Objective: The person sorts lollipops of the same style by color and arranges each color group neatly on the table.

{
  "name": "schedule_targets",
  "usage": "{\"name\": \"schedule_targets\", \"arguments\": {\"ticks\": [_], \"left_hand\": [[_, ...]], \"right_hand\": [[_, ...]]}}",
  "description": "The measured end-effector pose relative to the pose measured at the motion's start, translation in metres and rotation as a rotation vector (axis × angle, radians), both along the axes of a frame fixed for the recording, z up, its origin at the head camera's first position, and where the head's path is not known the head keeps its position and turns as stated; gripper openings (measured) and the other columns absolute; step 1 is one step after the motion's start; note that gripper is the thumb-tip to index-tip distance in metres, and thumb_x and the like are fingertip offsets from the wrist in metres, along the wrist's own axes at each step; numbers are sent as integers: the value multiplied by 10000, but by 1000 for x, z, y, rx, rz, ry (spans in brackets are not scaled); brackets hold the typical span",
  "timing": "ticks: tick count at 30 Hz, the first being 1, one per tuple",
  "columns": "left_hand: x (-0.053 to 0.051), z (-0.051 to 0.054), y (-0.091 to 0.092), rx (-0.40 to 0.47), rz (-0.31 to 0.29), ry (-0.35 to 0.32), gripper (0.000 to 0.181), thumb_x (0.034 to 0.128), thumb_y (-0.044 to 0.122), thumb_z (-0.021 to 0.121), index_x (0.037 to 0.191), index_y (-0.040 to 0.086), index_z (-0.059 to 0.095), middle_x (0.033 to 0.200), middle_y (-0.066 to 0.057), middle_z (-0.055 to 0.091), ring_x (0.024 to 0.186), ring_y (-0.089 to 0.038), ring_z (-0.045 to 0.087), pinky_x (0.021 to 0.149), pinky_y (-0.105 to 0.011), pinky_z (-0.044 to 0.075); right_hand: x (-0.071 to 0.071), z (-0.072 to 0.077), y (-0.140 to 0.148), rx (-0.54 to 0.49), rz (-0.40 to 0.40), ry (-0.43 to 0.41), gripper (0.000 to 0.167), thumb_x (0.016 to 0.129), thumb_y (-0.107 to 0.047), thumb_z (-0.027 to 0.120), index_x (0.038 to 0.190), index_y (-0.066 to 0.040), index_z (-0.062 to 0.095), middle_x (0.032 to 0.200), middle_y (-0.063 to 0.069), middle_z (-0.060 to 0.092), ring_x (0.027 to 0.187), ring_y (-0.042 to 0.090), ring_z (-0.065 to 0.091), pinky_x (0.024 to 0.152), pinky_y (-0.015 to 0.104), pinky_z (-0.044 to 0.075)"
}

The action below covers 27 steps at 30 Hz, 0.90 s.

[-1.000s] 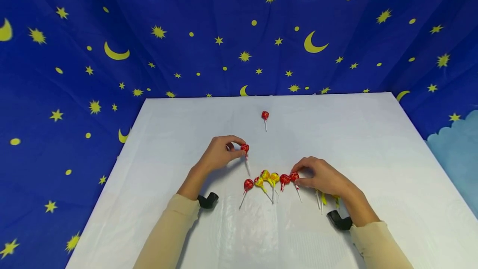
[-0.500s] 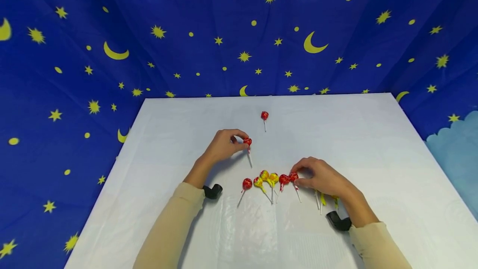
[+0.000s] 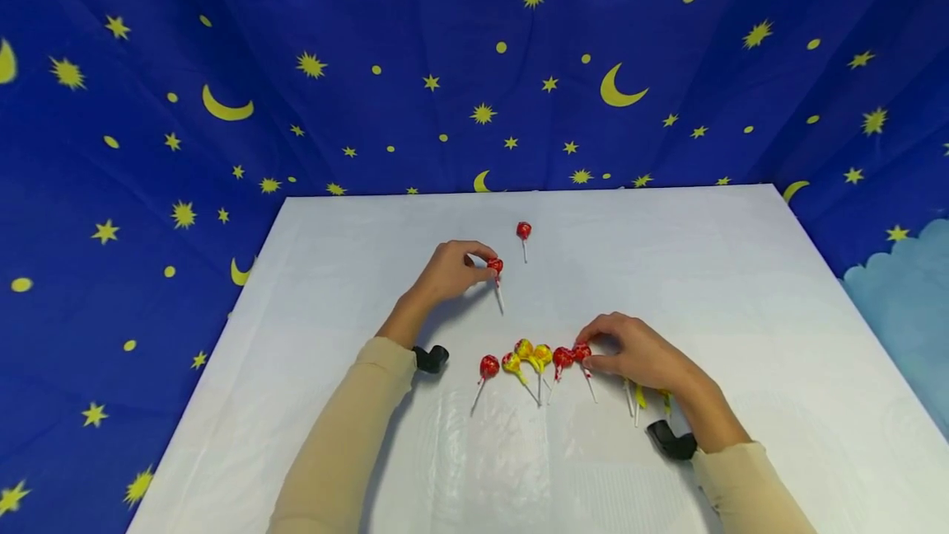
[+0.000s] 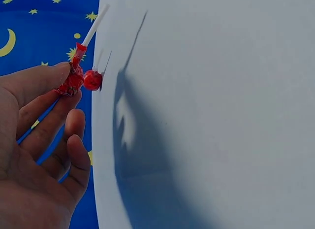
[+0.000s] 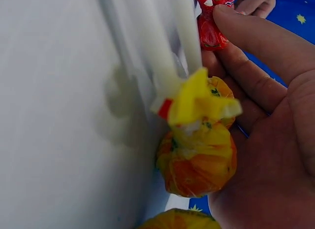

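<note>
Left side: the worktop [image 3: 311, 295] gives broad room outside the left hand [image 3: 454, 272].
Far middle: the far red lollipop [image 3: 524, 230] stands near the left hand's red lollipop [image 3: 495, 265], a narrow gap between.
Centre: an open lane between that pair and the lollipop row [image 3: 524, 348], which bars the way across.
Beside the right palm: yellow lollipops [image 5: 199, 162] crowd the right hand [image 3: 630, 344].
Right side: wide passage.
Back: patterned cloth [image 3: 415, 126] walls it off.
</note>
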State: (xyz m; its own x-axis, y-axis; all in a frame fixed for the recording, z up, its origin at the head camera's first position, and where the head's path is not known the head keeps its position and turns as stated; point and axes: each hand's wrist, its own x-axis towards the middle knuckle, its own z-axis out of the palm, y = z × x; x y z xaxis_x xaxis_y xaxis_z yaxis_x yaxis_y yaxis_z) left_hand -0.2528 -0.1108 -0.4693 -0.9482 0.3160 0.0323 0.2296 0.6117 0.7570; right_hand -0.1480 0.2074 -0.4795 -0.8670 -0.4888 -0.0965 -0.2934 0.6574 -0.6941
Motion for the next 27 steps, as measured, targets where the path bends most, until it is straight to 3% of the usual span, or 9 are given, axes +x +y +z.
{"name": "schedule_targets", "arguments": {"ticks": [15,21,27], "left_hand": [[-24,-3,10,18,26,-45,194,856,220,743,1049,206,734,1015,76,676,845,-166,584,668,-322,494],[-34,-4,14,8,41,-44,197,859,228,740,1054,199,734,1019,72,676,890,-156,601,750,-316,491],[-45,-4,17,-16,29,-40,205,866,212,731,1068,176,733,1038,54,683,1059,-182,576,888,-357,447]], "right_hand": [[0,0,1,-11,6,16,242,814,-272,787,1031,-266,682,1042,-124,608,1022,132,533,944,433,411],[0,0,2,-14,-1,9,242,811,-282,789,1027,-275,679,1039,-128,605,1014,129,532,943,431,413],[1,0,1,-13,0,7,242,809,-279,791,1024,-277,679,1032,-129,605,1007,125,531,943,425,414]]}}
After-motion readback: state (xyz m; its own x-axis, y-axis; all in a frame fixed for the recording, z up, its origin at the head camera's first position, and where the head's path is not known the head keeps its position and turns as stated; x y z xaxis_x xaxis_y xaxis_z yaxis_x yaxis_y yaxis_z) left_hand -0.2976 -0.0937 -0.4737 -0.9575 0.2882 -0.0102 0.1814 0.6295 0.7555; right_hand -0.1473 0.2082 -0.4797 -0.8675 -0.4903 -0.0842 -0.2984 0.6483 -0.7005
